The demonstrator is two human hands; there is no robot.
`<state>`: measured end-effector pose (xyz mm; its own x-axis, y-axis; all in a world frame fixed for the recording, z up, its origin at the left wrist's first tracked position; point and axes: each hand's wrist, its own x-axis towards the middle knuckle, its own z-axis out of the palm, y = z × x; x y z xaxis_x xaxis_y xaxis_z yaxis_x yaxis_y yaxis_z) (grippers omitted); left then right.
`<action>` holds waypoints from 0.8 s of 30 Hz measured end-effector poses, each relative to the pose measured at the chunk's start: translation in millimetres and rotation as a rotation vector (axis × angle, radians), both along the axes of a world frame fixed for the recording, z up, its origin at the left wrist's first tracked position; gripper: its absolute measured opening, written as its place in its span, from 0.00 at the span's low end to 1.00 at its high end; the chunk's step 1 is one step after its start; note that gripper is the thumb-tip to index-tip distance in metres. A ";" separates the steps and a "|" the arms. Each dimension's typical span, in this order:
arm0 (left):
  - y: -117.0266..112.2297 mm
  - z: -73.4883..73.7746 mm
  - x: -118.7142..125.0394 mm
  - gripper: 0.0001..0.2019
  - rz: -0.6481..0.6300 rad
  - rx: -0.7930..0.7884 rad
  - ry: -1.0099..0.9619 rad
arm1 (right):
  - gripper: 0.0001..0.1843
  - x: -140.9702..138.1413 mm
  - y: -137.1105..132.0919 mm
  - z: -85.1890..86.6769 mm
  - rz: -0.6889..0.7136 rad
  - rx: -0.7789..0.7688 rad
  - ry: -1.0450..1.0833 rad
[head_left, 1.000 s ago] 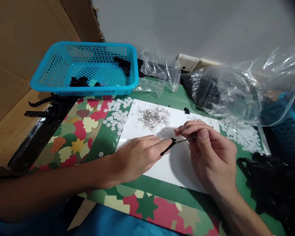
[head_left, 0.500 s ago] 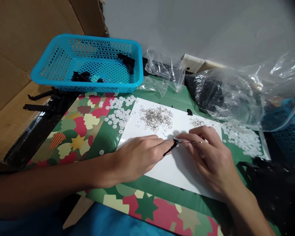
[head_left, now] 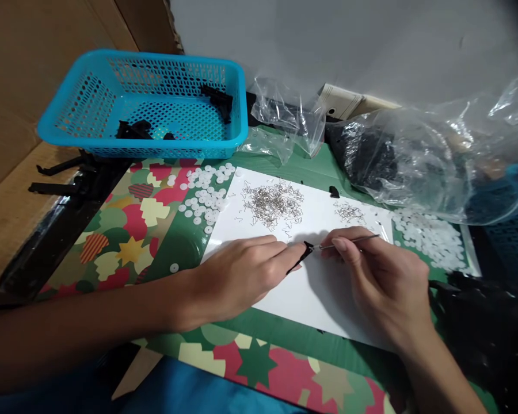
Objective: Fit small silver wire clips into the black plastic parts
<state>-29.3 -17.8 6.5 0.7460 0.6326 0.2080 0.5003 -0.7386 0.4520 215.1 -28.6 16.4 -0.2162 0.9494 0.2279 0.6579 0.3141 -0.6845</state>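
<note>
My left hand (head_left: 237,276) rests on a white sheet (head_left: 311,293) and pinches a small black plastic part (head_left: 300,258) between its fingertips. My right hand (head_left: 380,276) holds a thin metal tool (head_left: 349,241) in a pinch, its tip touching the black part's upper end. A pile of tiny metal springs (head_left: 273,202) lies on the sheet just beyond my hands, with a smaller cluster of springs (head_left: 349,213) to the right.
White plastic discs (head_left: 202,192) lie left of the sheet, more discs (head_left: 427,238) at its right. A blue basket (head_left: 155,103) with black parts stands at back left. Clear plastic bags (head_left: 423,155) with black parts lie at back right. Black pieces (head_left: 483,322) pile at right.
My right hand dropped lower and shifted slightly right, keeping the tool's tip at the black part. The left hand stayed almost still on the sheet.
</note>
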 end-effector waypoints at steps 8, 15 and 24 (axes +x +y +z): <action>0.9 -0.4 1.0 0.17 0.012 -0.050 -0.037 | 0.11 -1.4 1.5 2.1 -0.009 0.084 -0.027; 3.4 0.7 0.0 0.16 0.021 -0.060 -0.076 | 0.12 -2.2 0.2 -0.9 -0.021 0.002 0.042; -3.0 4.5 4.1 0.17 -0.226 0.299 -0.216 | 0.20 -3.6 8.1 10.7 -0.164 0.093 0.233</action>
